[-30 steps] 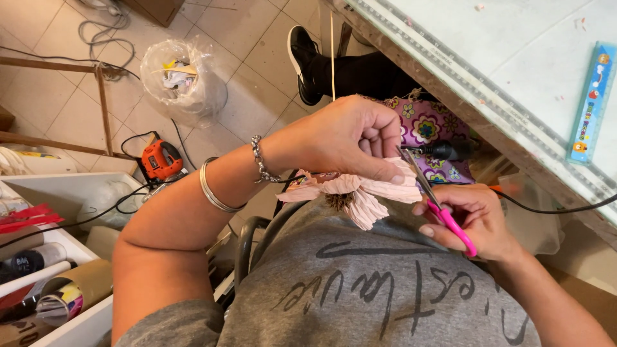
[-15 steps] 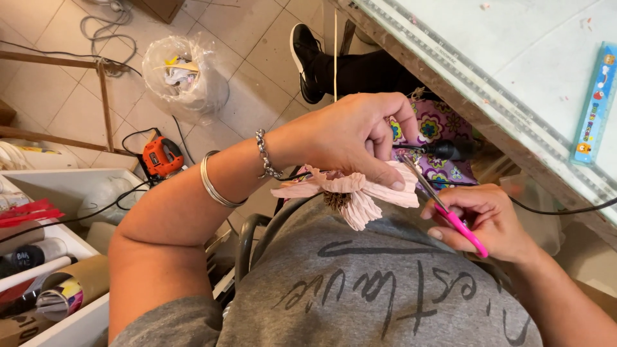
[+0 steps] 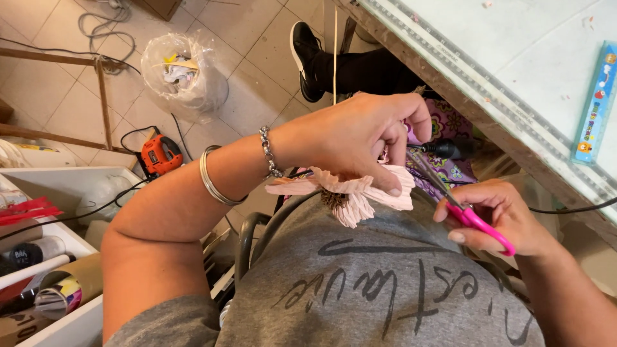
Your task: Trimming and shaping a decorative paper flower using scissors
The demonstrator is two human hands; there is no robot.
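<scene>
Scissors (image 3: 459, 205) shifted rightward; paper flower (image 3: 350, 193) under left hand (image 3: 360, 138).

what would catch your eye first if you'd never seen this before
At centre, the left hand pinches a pale pink crinkled paper flower above the grey shirt. Just right of it, the right hand holds pink-handled scissors with the blades pointing up toward the flower. On the tiled floor at left sits an orange power tool, below a clear bag of scraps.

Crinkled matt paper flower (image 3: 350, 193) — scissors (image 3: 459, 205) with glossy pink plastic handles, metal blades.
</scene>
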